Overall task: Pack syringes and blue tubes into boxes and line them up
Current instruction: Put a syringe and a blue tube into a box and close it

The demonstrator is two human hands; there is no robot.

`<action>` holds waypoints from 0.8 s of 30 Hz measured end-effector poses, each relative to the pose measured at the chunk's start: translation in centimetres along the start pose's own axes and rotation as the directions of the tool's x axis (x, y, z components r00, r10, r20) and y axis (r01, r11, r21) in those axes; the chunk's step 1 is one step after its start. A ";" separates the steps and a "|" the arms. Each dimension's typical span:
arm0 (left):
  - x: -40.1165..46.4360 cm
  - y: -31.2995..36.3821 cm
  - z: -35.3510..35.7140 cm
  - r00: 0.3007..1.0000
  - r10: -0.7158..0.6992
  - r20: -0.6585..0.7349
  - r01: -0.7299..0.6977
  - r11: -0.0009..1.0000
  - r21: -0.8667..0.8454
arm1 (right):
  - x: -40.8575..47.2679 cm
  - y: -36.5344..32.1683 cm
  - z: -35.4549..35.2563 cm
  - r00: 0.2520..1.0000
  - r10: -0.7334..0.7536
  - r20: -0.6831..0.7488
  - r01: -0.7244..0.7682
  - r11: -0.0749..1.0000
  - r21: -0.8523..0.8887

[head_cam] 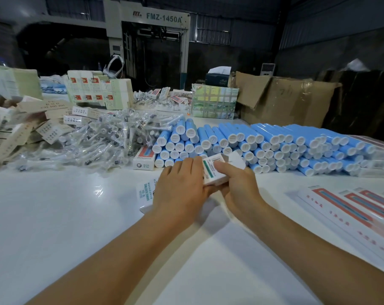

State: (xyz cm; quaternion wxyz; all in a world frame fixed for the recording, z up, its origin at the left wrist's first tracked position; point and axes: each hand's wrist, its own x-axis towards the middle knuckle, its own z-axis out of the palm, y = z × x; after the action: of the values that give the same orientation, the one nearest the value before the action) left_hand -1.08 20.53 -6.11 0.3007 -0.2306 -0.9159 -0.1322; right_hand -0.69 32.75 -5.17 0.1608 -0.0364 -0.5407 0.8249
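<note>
Both hands grip one small white box (214, 171) with a green stripe, its end flap raised, just above the white table (65, 216). My left hand (182, 188) covers the box's left side; my right hand (237, 183) holds its right side, forefinger lying on top. Behind them stretches a stacked pile of blue tubes (263, 144) with white caps. To the left lies a heap of syringes in clear wrappers (103, 137). A flat white box (143, 194) sits partly under my left hand. Another closed box (143, 160) lies by the tubes.
Closed boxes lie side by side at the right edge (351, 208). Flat unfolded cartons pile up at the far left (15, 130) and back (98, 91). A brown cardboard box (285, 100) and a large machine (151, 40) stand behind the table.
</note>
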 end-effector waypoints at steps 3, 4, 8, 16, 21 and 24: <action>-0.3 0.3 -0.1 0.998 0.059 0.009 -0.059 0.998 0.014 | -0.5 0.3 -0.6 0.944 -0.308 0.118 0.311 0.715 -0.626; -0.4 0.3 -0.2 0.997 0.072 0.001 -0.072 0.997 0.018 | -0.7 0.4 -0.5 0.927 -0.338 0.164 0.350 0.615 -0.706; -0.5 0.5 -0.6 0.997 0.076 0.010 -0.076 0.997 0.022 | -0.9 0.4 -0.7 0.887 -0.387 0.253 0.424 0.464 -0.778; -0.5 -0.2 -0.4 1.000 0.024 -0.006 -0.024 1.000 0.015 | -0.4 -1.0 -0.3 0.989 0.015 0.149 0.005 0.991 -0.135; -0.5 -0.4 -0.4 0.998 0.022 -0.063 -0.022 1.000 0.005 | -0.3 -1.0 -0.4 0.989 -0.003 0.150 0.014 0.997 -0.077; -0.6 -0.4 -0.5 0.997 0.017 -0.079 -0.018 1.000 -0.010 | -0.3 -1.0 -0.4 0.986 -0.044 0.158 0.055 0.996 -0.070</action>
State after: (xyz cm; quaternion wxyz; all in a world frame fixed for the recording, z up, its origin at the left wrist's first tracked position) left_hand -0.54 19.79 -6.11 0.3364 -0.2347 -0.9006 -0.1436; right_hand -0.07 33.39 -4.51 0.1367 0.0360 -0.5828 0.8002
